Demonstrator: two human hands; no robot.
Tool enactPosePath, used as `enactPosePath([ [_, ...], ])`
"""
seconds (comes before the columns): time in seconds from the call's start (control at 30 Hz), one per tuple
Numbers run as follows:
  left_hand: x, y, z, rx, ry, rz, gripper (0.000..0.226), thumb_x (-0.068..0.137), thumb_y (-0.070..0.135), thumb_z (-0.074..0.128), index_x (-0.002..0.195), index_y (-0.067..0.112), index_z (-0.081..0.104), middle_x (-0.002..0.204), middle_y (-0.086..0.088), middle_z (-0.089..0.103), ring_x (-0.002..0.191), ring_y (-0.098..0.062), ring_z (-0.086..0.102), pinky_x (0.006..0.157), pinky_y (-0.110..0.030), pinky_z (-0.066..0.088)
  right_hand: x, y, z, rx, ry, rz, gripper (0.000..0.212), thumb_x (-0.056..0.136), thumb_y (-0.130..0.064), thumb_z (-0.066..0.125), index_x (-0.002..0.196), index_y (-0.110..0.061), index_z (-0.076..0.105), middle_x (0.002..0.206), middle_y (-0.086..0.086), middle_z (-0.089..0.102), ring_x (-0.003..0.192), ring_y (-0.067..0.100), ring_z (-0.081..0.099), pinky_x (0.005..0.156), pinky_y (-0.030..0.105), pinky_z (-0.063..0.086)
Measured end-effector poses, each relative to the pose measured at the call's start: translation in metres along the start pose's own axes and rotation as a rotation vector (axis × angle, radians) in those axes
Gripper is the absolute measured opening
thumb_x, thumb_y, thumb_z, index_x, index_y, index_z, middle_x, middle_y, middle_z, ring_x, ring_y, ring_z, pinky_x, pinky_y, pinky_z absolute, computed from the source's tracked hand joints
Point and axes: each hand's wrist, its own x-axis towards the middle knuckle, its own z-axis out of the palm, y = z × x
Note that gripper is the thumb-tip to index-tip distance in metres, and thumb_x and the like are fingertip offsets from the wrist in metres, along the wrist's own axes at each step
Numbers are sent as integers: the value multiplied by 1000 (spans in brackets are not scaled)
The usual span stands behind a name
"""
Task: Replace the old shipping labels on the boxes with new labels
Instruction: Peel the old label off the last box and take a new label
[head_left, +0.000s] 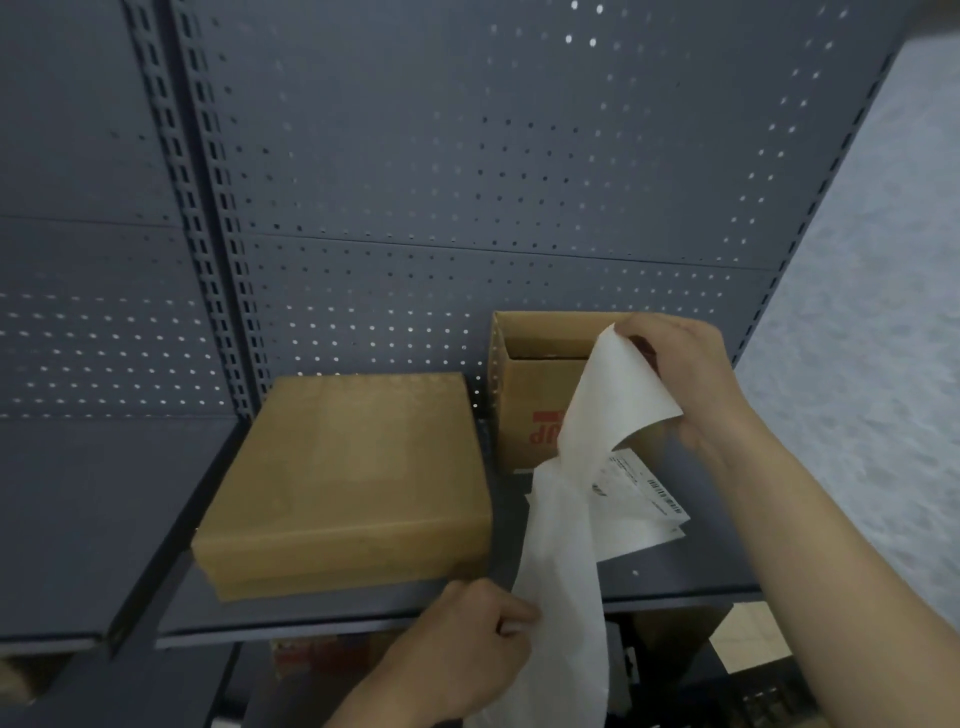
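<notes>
While the shelf (322, 610) is carrying a flat box (348, 478) and an open box (535, 405), a white sheet (566, 571) is hanging between two hands

A dark grey pegboard panel (493, 171) is rising behind the shelf. The flat box, closed and plain brown, is lying left of centre, its front near the shelf lip. The smaller open box is standing just beside it on the right, against the panel, with the sheet partly covering the red print on its front. The long sheet, blank on the side showing, is running from in front of the open box down past the shelf edge. Printed labels (639, 499) with barcodes are lying flat on the shelf, right of the sheet. The right hand (680, 374) is pinching the sheet's upper end with curled fingers over the open box. The left hand (467, 644) is pinching its left edge lower down, at the shelf front.
</notes>
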Motion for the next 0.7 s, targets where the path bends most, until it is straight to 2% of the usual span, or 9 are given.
enactPosePath([
  [0.07,-3,-1,0,9,7,-20,41,98,21,48,133,37,61,117,22,60,106,3,56,83,1,36,1,-4,4,68,-2,-24,10,88,-13,63,81,-6,63,70,3,55,53,11,53,44,20,40],
  [0.13,-6,-3,0,17,11,-29,42,97,22,48,133,41,60,131,15,59,117,-5,56,93,-7,39,3,-8,6,125,11,-58,14,88,-12,63,75,-8,64,69,2,54,52,10,51,47,21,39],
  [0.23,-6,-7,-1,49,-14,-7,45,96,22,49,134,44,57,125,5,64,114,-10,58,91,-11,42,4,-12,10,157,19,-94,18,88,-16,63,70,-14,67,68,-2,59,58,10,55,51,24,41],
  [0.33,-5,-11,-1,131,-32,26,46,97,22,49,135,47,53,130,4,56,120,-13,53,102,-22,43,3,-14,17,170,-7,-132,17,89,-20,63,73,-18,69,73,-3,64,65,12,61,57,29,47],
  [0.4,-5,-17,-1,169,-41,28,49,97,24,48,137,53,48,131,4,52,122,-15,51,105,-29,42,0,-18,25,216,-24,-163,19,90,-18,61,73,-17,69,71,-4,63,64,10,60,55,28,47],
  [0.47,-7,-21,-1,201,-59,31,54,97,28,48,140,58,37,133,5,50,124,-15,51,106,-30,42,-4,-21,35,193,-68,-204,17,93,-18,59,79,-15,68,72,-6,64,63,6,60,52,25,48],
  [0.57,-14,-24,-8,252,-95,62,61,98,38,47,143,66,17,152,10,38,135,-13,43,111,-30,39,-11,-19,52,118,-149,-255,13,95,-20,57,93,-11,67,79,-7,66,65,2,62,54,17,50],
  [0.63,-23,-23,-18,271,-136,49,63,100,45,44,143,68,5,160,10,23,140,-13,38,112,-26,34,-12,-18,63,96,-191,-272,14,96,-21,57,95,-13,67,83,-4,66,71,7,63,59,20,54],
  [0.7,-33,-22,-29,295,-133,17,61,101,48,42,143,67,2,160,10,23,141,-14,35,112,-24,31,-11,-17,74,84,-208,-291,13,96,-22,56,92,-16,67,83,-4,66,73,9,64,62,21,55],
])
